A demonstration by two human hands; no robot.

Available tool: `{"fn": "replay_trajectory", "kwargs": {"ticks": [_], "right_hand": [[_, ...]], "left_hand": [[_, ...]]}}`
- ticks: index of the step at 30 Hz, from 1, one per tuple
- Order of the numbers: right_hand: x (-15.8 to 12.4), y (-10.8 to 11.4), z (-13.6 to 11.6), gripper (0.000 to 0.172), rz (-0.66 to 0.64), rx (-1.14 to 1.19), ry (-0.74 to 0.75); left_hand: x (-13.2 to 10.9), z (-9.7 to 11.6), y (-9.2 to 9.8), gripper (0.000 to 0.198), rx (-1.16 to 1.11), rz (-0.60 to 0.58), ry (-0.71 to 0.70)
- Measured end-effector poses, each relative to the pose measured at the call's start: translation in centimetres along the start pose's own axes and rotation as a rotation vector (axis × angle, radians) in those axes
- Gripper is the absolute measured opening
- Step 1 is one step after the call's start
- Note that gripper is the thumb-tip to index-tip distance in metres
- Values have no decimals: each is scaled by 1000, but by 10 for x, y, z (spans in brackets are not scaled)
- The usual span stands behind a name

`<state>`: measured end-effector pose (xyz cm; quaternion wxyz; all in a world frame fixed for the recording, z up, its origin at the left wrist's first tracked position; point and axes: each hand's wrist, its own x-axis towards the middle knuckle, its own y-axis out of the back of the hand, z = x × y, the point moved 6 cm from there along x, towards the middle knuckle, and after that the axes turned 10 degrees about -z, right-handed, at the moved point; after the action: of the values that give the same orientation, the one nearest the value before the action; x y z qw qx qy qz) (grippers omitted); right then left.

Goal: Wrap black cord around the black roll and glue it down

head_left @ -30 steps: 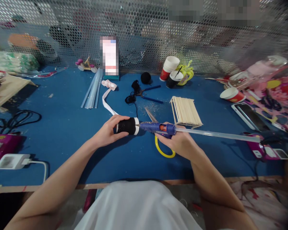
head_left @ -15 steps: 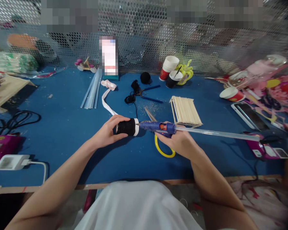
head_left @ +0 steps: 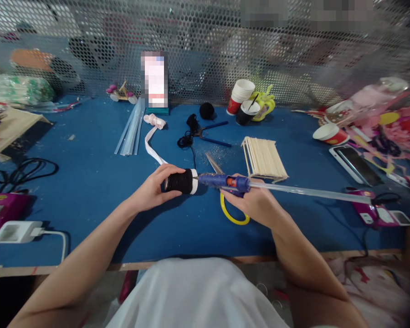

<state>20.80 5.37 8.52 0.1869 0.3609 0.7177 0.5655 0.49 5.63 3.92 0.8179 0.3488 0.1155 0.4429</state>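
Note:
My left hand (head_left: 153, 187) grips a small paper cup wrapped in black yarn (head_left: 181, 181), lying on its side with its white rim to the right. My right hand (head_left: 256, 202) is wrapped round a blue hot glue gun (head_left: 225, 182). Its nozzle touches the cup's white rim. A long clear glue stick (head_left: 310, 192) juts from the gun's back toward the right. Yellow-handled scissors (head_left: 225, 205) lie on the blue table (head_left: 89, 182) under my right hand.
A panel of wooden sticks (head_left: 264, 158) lies just beyond the gun. Further back are clear glue sticks (head_left: 131, 127), a white ribbon (head_left: 152, 136), black yarn (head_left: 191, 130), paper cups (head_left: 242, 102). A phone (head_left: 353, 164) lies right; cables and a charger (head_left: 17, 230) lie left. A perforated metal screen (head_left: 205, 45) closes the back.

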Motion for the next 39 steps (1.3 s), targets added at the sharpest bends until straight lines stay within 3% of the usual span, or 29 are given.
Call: {"fn": "replay_trajectory", "kwargs": {"ticks": [7, 10, 18, 28, 39], "right_hand": [[-1, 3, -5, 23, -45, -37, 46], [0, 6, -4, 20, -9, -6, 11], [-1, 11, -13, 22, 86, -117, 138], [3, 9, -9, 27, 136, -185, 145], [1, 5, -7, 25, 64, -230, 120]], "left_hand": [[0, 0, -1, 44, 8, 1, 1], [0, 0, 0, 44, 2, 4, -5], [0, -1, -1, 45, -4, -5, -8], [-1, 1, -3, 44, -2, -33, -11], [-2, 1, -5, 45, 6, -38, -28]]}}
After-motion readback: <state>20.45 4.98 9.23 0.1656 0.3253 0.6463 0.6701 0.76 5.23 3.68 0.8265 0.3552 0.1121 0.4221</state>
